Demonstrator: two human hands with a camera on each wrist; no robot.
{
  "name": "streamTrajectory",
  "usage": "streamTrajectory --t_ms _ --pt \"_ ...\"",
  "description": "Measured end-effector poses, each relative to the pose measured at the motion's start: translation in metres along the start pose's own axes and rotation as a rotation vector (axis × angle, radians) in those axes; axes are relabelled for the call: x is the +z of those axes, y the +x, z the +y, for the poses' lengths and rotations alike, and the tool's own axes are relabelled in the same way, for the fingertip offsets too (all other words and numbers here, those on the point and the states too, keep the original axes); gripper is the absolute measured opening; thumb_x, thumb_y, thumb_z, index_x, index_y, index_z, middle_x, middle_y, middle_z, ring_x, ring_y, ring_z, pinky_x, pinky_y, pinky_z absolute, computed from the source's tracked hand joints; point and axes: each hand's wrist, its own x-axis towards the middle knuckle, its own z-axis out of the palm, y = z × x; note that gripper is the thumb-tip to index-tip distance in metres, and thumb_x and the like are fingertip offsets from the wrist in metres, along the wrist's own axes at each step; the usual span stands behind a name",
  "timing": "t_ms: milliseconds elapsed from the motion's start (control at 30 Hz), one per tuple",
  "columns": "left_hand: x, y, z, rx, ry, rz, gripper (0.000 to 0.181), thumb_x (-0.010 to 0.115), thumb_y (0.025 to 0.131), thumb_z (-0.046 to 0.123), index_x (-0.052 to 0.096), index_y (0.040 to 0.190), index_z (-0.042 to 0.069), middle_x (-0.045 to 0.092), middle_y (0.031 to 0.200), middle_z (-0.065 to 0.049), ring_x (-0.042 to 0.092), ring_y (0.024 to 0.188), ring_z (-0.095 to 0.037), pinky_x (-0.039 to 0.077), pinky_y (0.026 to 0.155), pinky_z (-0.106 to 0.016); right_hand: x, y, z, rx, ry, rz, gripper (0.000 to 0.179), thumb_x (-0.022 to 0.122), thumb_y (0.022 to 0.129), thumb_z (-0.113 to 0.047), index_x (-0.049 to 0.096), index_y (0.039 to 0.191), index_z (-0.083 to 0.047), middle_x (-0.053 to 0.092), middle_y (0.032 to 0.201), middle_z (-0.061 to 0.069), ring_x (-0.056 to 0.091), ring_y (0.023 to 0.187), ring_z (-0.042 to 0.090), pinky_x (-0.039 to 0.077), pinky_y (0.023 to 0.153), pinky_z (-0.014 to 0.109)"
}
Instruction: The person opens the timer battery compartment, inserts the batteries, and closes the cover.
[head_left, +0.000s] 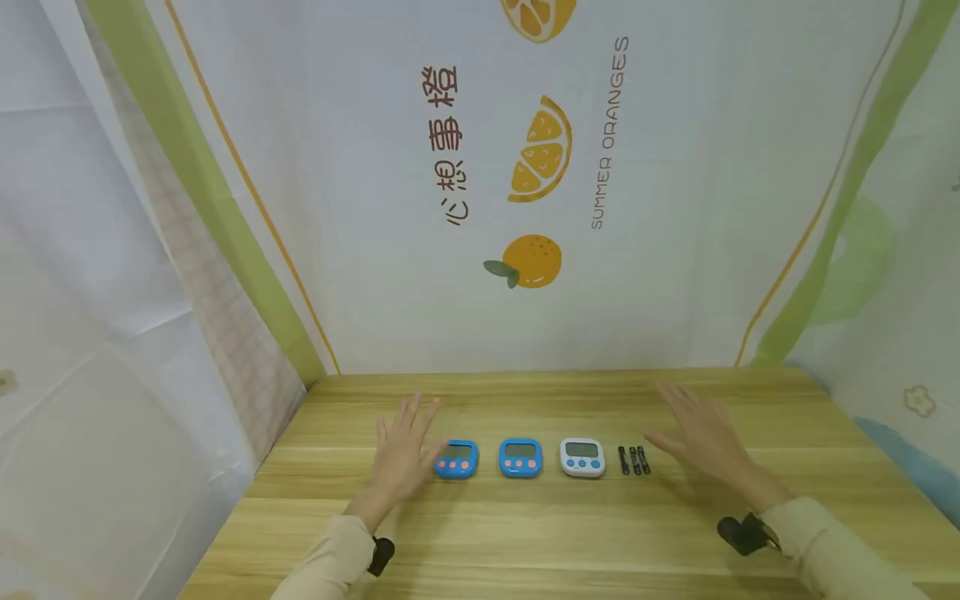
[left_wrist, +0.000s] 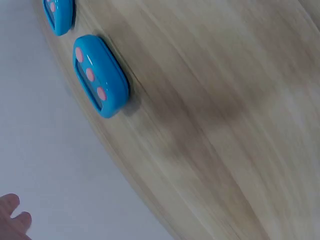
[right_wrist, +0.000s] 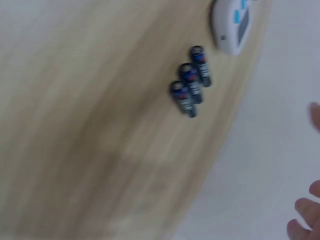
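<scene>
Two blue digital timers with pink buttons, a left one (head_left: 457,460) and a middle one (head_left: 521,458), lie on the wooden table. To their right is a white timer (head_left: 582,458) with blue buttons, then three dark batteries (right_wrist: 189,82) side by side. My left hand (head_left: 402,457), fingers spread, hovers beside the left blue timer, its thumb overlapping that timer's edge in the head view. Over on the right, my right hand (head_left: 701,437) is held above the table just past the batteries, fingers extended. Neither hand holds anything.
The wooden table (head_left: 480,542) reaches back to a white cloth (head_left: 360,208) printed with oranges and lettering. More cloth hangs at the left and right sides. Each wrist carries a small black camera, such as the right one (head_left: 744,535).
</scene>
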Motion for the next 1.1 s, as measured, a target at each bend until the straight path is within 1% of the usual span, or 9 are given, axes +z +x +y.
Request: streamTrajectory --t_ms 200,267,367,500,633,767,900,1000,1100 --pt "-0.008 0.001 -0.006 0.079 -0.027 0.153 0.056 0.065 0.081 0.024 0.044 0.130 0.007 0.036 0.134 -0.019 0.030 0.123 -0.036 0.018 0.097 -0.063 -0.005 0.019 -0.011 -0.121 0.045 0.135 0.069 0.074 0.071 -0.027 0.045 0.125 0.005 0.046 0.124 0.023 0.042 0.111 0.040 0.032 0.092 0.056" --pt "-0.010 0.002 -0.009 0.094 -0.042 0.202 0.054 0.067 0.079 0.021 0.047 0.127 0.006 0.040 0.131 -0.018 0.035 0.120 -0.036 0.023 0.096 -0.061 -0.006 0.026 -0.016 -0.147 0.063 0.151 0.065 0.075 0.069 -0.023 0.048 0.121 0.005 0.050 0.120 0.023 0.047 0.107 0.039 0.037 0.089 0.054" --pt "-0.012 0.002 -0.012 0.109 -0.085 0.265 0.051 0.069 0.077 0.016 0.051 0.123 0.005 0.045 0.128 -0.016 0.042 0.114 -0.034 0.032 0.094 -0.055 -0.008 0.037 -0.027 -0.155 0.105 0.103 0.060 0.074 0.070 -0.020 0.050 0.120 0.004 0.053 0.116 0.022 0.052 0.102 0.037 0.043 0.085 0.049" --pt "-0.012 0.002 -0.016 0.107 -0.123 0.320 0.045 0.068 0.077 0.014 0.054 0.119 0.006 0.050 0.122 -0.012 0.048 0.109 -0.030 0.042 0.088 -0.046 -0.007 0.053 -0.043 -0.115 0.157 -0.023 0.055 0.071 0.075 -0.021 0.050 0.121 0.000 0.055 0.114 0.019 0.056 0.095 0.032 0.046 0.081 0.046" --pt "-0.011 0.003 -0.018 0.051 -0.178 0.343 0.039 0.067 0.078 0.013 0.057 0.116 0.007 0.055 0.114 -0.010 0.051 0.103 -0.029 0.046 0.082 -0.044 -0.004 0.067 -0.064 -0.112 0.220 -0.106 0.054 0.069 0.077 -0.022 0.050 0.122 -0.001 0.056 0.114 0.018 0.059 0.090 0.029 0.050 0.075 0.041" --pt "-0.006 0.004 -0.021 -0.034 -0.274 0.332 0.033 0.065 0.080 0.011 0.059 0.112 0.006 0.058 0.107 -0.011 0.053 0.097 -0.028 0.047 0.079 -0.044 0.008 0.077 -0.088 -0.170 0.285 -0.124 0.050 0.069 0.077 -0.019 0.051 0.119 0.002 0.057 0.110 0.018 0.060 0.087 0.026 0.051 0.072 0.035" --pt "0.005 0.004 -0.024 -0.102 -0.401 0.312 0.027 0.063 0.081 0.008 0.060 0.108 0.003 0.059 0.103 -0.012 0.054 0.092 -0.027 0.046 0.078 -0.042 0.022 0.082 -0.109 -0.209 0.332 -0.151 0.046 0.068 0.078 -0.016 0.052 0.116 0.003 0.058 0.108 0.018 0.060 0.086 0.025 0.052 0.071 0.033" --pt "0.015 0.004 -0.026 -0.170 -0.492 0.293 0.024 0.061 0.083 0.008 0.061 0.106 0.001 0.059 0.103 -0.014 0.055 0.090 -0.028 0.046 0.077 -0.043 0.034 0.084 -0.123 -0.201 0.377 -0.194 0.045 0.066 0.080 -0.017 0.051 0.118 0.001 0.057 0.110 0.016 0.059 0.088 0.024 0.051 0.071 0.032" --pt "0.023 0.003 -0.027 -0.243 -0.592 0.278 0.022 0.059 0.085 0.007 0.061 0.106 0.002 0.059 0.102 -0.016 0.056 0.089 -0.027 0.046 0.077 -0.045 0.051 0.086 -0.133 -0.222 0.433 -0.198 0.044 0.065 0.081 -0.016 0.050 0.119 0.000 0.057 0.109 0.015 0.059 0.086 0.021 0.052 0.069 0.028"
